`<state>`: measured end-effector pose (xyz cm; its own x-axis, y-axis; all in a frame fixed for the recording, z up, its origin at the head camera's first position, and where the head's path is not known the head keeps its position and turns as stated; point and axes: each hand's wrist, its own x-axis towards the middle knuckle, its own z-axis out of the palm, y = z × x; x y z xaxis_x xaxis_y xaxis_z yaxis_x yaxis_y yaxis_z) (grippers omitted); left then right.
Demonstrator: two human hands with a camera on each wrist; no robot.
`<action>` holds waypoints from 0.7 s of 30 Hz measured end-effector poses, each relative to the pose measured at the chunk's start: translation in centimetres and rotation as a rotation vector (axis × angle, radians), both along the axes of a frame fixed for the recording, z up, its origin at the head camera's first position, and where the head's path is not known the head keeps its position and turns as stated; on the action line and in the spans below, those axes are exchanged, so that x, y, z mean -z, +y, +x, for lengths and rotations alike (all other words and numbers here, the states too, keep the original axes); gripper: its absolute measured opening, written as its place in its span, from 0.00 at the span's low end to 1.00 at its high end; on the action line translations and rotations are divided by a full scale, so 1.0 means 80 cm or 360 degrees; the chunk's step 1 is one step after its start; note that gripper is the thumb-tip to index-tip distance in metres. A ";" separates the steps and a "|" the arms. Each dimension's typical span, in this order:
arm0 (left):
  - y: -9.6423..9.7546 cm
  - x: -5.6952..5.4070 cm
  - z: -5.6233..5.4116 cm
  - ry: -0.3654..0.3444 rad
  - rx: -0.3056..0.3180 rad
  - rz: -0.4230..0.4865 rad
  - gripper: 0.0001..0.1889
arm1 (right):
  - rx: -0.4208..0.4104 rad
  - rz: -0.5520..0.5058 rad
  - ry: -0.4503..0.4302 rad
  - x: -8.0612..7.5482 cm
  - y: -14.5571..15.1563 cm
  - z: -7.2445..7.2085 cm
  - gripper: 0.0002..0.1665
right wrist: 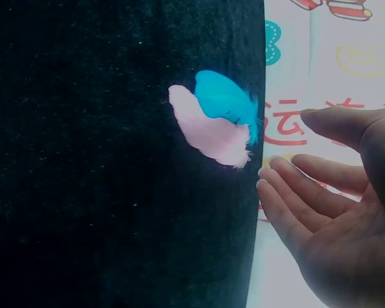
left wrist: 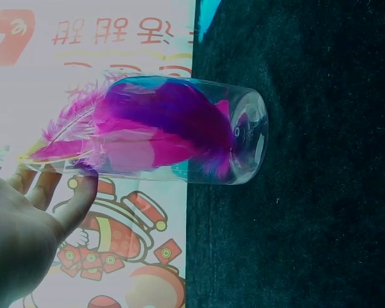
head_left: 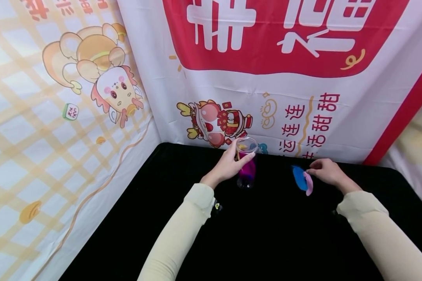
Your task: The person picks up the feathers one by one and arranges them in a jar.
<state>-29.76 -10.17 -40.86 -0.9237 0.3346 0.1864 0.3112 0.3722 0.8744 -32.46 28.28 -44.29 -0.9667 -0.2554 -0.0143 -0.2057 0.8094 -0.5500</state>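
Observation:
Near the back edge of the table, my left hand (head_left: 228, 164) grips a clear plastic cup (head_left: 245, 183) around its upper part, thumb across the near side. Magenta, purple and pink feathers (left wrist: 160, 122) fill much of the cup, and one fluffy magenta tip reaches toward the rim. To the right, a blue feather (right wrist: 221, 93) and a pale pink feather (right wrist: 208, 131) lie overlapping on the black cloth. Beside them is my right hand (right wrist: 333, 212), its thumb apart from its loosely bent fingers and nothing between them. In the head view its fingertips are right at the pink feather.
A black cloth (head_left: 267, 238) covers the table. Behind it hangs a red and white printed banner (head_left: 211, 86), close to the back edge. A checkered cloth wall (head_left: 56, 168) with cartoon prints runs along the left side.

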 end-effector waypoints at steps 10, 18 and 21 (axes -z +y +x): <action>0.000 -0.002 0.001 0.0021 -0.0020 -0.0017 0.40 | 0.0001 -0.0198 -0.0170 0.016 0.009 0.002 0.26; 0.001 -0.002 0.001 0.0014 -0.0015 -0.0017 0.41 | 0.0090 -0.0368 -0.0247 0.025 0.007 0.007 0.25; 0.000 -0.002 0.001 -0.0001 -0.0006 -0.0007 0.41 | 0.0140 -0.0369 -0.0226 0.028 0.005 0.008 0.23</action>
